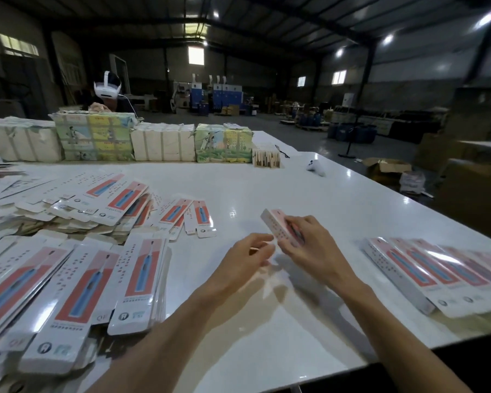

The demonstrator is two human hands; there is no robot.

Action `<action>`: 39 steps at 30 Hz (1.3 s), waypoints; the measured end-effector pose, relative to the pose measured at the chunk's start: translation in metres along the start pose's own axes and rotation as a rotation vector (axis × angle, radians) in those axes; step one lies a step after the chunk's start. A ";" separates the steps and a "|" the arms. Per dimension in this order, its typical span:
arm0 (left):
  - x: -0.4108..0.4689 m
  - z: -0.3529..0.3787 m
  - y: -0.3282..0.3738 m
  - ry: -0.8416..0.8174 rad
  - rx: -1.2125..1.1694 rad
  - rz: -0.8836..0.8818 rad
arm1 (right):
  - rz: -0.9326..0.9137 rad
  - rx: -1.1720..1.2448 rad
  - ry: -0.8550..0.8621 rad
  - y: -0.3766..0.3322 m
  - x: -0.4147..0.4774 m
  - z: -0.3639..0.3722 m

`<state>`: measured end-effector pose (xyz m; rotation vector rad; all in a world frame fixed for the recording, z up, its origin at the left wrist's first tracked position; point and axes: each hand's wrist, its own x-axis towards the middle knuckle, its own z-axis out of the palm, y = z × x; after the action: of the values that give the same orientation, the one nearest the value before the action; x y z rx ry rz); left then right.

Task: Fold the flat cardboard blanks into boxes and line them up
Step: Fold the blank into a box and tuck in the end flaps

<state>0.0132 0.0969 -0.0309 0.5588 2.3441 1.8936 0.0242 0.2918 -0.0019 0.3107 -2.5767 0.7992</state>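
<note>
Bare left hand (pixel 248 258) and bare right hand (pixel 316 249) on 2 bare, slender forearms (pixel 165 333).

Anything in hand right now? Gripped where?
The right hand grips a partly folded box around its near half, far end sticking out. The left hand is at the box's near end, seemingly pinching a flap; blur hides the exact contact.

Flat blanks (pixel 77 282) lie left on the table (pixel 267 180), folded boxes (pixel 425 270) right.

Right hand (pixel 315 251) grips box (pixel 270 220) above table (pixel 267 180); left hand (pixel 244 256) pinches its end; blanks (pixel 142 282) left, finished boxes (pixel 408 268) right.
</note>
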 end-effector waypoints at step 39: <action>-0.008 -0.036 0.051 0.422 0.848 0.036 | 0.186 0.250 0.059 0.022 0.023 0.038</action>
<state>0.0220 0.0694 0.0250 0.2382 3.4058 0.9994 -0.0157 0.2860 -0.0307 0.1193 -2.4771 1.1840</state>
